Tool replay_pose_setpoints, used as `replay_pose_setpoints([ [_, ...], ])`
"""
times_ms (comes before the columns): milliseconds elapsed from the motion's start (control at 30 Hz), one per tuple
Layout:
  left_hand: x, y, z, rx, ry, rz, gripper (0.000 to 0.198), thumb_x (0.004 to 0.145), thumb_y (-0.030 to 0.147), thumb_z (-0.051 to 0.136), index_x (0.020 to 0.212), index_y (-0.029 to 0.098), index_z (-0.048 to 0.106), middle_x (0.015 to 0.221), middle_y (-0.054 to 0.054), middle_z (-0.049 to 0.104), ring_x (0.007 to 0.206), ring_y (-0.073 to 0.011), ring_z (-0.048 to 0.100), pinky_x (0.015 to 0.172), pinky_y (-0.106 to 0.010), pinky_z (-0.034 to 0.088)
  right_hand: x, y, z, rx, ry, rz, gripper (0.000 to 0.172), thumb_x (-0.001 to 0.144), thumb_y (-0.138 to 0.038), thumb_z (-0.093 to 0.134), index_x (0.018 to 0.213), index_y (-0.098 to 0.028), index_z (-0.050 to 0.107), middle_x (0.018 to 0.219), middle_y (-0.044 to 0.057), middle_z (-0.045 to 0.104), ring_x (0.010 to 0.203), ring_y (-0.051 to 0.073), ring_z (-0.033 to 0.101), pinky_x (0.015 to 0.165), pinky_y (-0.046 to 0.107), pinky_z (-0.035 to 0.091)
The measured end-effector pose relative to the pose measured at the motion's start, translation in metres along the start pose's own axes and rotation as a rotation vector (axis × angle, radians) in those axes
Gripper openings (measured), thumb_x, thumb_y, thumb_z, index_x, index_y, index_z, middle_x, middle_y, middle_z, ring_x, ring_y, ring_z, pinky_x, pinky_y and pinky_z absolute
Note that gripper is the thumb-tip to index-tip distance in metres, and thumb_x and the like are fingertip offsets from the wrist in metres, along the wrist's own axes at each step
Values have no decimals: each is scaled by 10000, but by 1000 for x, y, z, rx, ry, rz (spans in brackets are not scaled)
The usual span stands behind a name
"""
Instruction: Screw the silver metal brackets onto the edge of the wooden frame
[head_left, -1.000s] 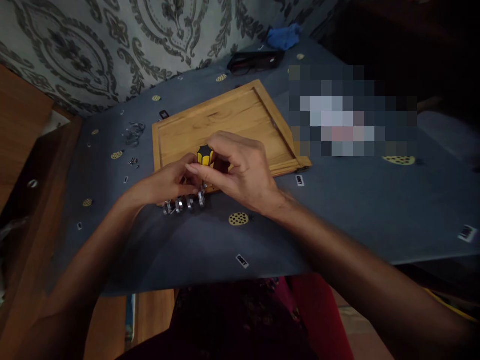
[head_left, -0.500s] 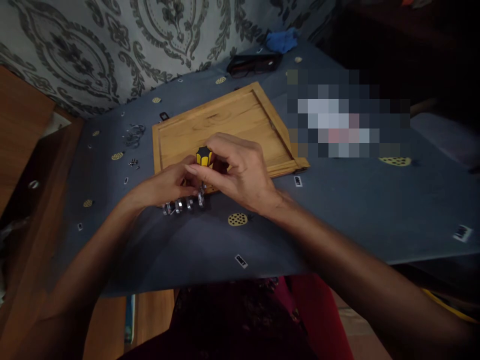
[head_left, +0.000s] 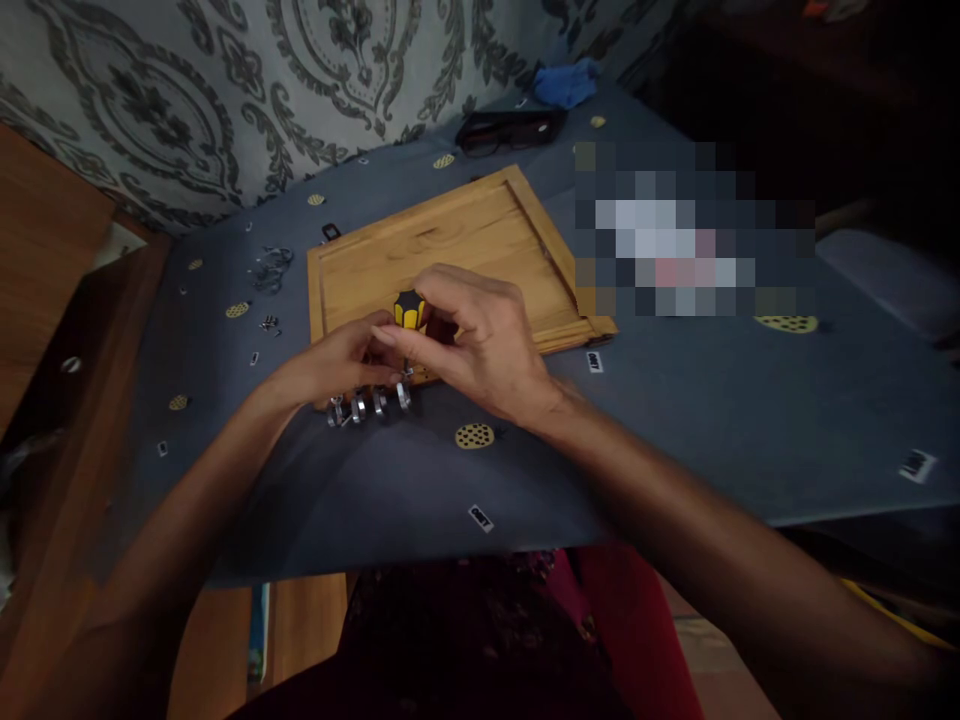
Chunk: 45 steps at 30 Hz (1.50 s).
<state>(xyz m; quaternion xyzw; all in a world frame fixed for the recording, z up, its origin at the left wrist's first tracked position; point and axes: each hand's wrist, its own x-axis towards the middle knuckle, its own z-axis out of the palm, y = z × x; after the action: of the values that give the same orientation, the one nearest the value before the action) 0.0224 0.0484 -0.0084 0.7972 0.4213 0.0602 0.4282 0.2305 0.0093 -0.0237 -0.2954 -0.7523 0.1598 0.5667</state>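
Note:
My right hand [head_left: 480, 345] is closed around the yellow and black handle of a screwdriver [head_left: 409, 310], held upright over the near edge of a framed wooden board [head_left: 427, 235]. My left hand [head_left: 341, 360] is beside it, fingers pinched together near the screwdriver's tip; what they grip is hidden. Several shiny metal hooks [head_left: 380, 403] stick out in a row along the board's near edge, below my left fingers. The rightmost hook [head_left: 404, 396] sits under the screwdriver. The shaft is mostly covered by my fingers.
Left of the board lie a pile of metal hooks [head_left: 270, 268] and a few small screws [head_left: 270, 324]. At the back are a black case with glasses [head_left: 510, 130] and a blue cloth [head_left: 565, 83]. A blurred-out patch covers the right side of the table [head_left: 705, 430].
The view has shifted very slightly. Both hands and the screwdriver keep nearly the same place over the board's edge.

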Motion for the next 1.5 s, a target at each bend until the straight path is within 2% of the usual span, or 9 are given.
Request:
replay_pose_setpoints([
  [167, -9, 7, -3, -57, 27, 10, 279, 865, 393, 708, 1025, 201, 584, 880, -25, 691, 843, -214, 693, 740, -337, 559, 0, 0, -1, 25, 4, 14, 416, 1019, -405, 654, 734, -237, 402, 715, -41, 511, 664, 118, 498, 661, 281, 432],
  [267, -24, 16, 1, 20, 127, -17, 262, 937, 468, 645, 997, 218, 592, 849, -19, 677, 791, -208, 673, 672, -323, 521, 1, 0, -1, 18, -14, 44, 444, 1016, -469, 641, 727, -247, 386, 704, -38, 497, 665, 129, 502, 656, 291, 443],
  [400, -44, 22, 26, 225, 331, -35, 435, 947, 600, 661, 1167, 227, 617, 1075, -61, 705, 1012, -268, 666, 853, -404, 545, 1, 0, -1, 16, -35, 65, 457, 1027, -524, 598, 729, -252, 382, 693, -42, 467, 660, 132, 491, 648, 296, 443],
  [500, -50, 20, 48, 468, 371, 20, 594, 908, 648, 717, 1290, 214, 586, 1254, -112, 669, 1201, -339, 593, 1025, -507, 490, 1, 0, -2, 14, -31, 70, 453, 1024, -522, 602, 734, -253, 382, 697, -41, 470, 662, 133, 489, 645, 296, 438],
  [667, -49, 20, 69, 713, 415, -62, 549, 881, 579, 789, 1219, 178, 624, 1251, -138, 667, 1153, -364, 583, 965, -514, 489, 0, -1, -2, 23, -44, 72, 452, 1017, -501, 623, 731, -252, 378, 708, -36, 492, 662, 133, 502, 641, 292, 436],
  [867, -49, 10, 76, 723, 487, -27, 320, 942, 486, 724, 1084, 206, 663, 1163, -120, 708, 1074, -360, 611, 912, -516, 489, 0, -3, -2, 23, -29, 59, 406, 1029, -432, 623, 738, -244, 412, 724, -36, 514, 656, 119, 492, 633, 272, 420],
  [1033, -48, 2, 79, 670, 506, -9, 307, 961, 505, 669, 1120, 242, 671, 1123, -103, 720, 1078, -369, 622, 907, -525, 480, -1, -3, -1, 16, -23, 33, 383, 1034, -360, 625, 749, -232, 404, 743, -48, 489, 696, 99, 495, 666, 239, 417],
  [1233, -47, 1, 80, 644, 525, -16, 291, 923, 464, 737, 1101, 241, 681, 1127, -103, 716, 1090, -377, 619, 914, -531, 475, -2, -3, -1, 17, -20, 16, 373, 1012, -316, 662, 752, -230, 409, 733, -57, 476, 690, 94, 489, 657, 231, 414],
  [1500, -49, 11, 79, 648, 475, -73, 405, 903, 478, 795, 1163, 188, 681, 1184, -114, 698, 1151, -357, 602, 1001, -519, 462, -2, -2, -3, -32, -19, 37, 339, 975, -296, 715, 725, -211, 502, 703, -49, 504, 635, 102, 482, 597, 262, 387],
])
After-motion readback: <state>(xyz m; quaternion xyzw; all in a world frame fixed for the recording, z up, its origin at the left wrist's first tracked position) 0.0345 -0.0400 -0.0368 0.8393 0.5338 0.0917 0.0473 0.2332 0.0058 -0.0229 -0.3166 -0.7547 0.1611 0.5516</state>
